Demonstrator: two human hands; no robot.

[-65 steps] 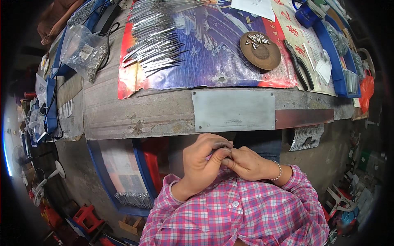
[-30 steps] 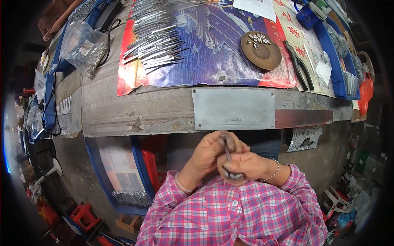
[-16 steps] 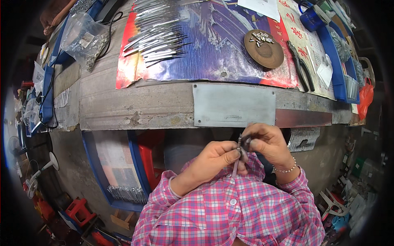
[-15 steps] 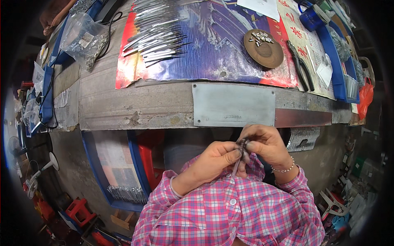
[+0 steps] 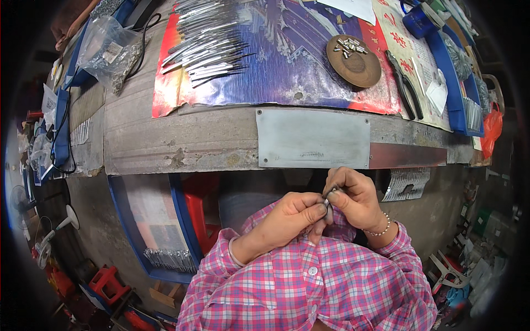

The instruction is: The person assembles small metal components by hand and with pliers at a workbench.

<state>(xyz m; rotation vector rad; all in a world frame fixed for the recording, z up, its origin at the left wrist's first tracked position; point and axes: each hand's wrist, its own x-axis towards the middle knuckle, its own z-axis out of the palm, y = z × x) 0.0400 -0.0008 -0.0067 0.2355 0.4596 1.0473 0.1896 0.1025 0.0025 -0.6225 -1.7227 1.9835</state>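
Both of my hands meet in front of my plaid shirt (image 5: 287, 281), just below the bench edge. My left hand (image 5: 291, 218) is closed, its thumb and fingers pinched on a small metal piece (image 5: 327, 202). From the other side my right hand (image 5: 358, 201) pinches the upper end of that piece, fingers curled over it. Fingers cover most of the piece, so its exact kind is hidden. On the bench above, a brown round dish (image 5: 361, 71) holds several short silvery tubes (image 5: 349, 46). Slim metal rods (image 5: 215, 47) with dark thin tips lie in a wide pile at the upper left.
A pale metal plate (image 5: 313, 138) is fixed at the bench edge. Black-handled pliers (image 5: 407, 91) lie right of the dish. Blue bins (image 5: 450, 83) stand far right; a plastic bag (image 5: 107, 52) lies at left. Below the bench, a blue-framed tray (image 5: 182, 220) holds metal pieces (image 5: 170, 259).
My right fingers have shifted slightly on the small piece, and its shiny part shows more between the fingertips. My left hand stays almost in place. The view has tilted a little.
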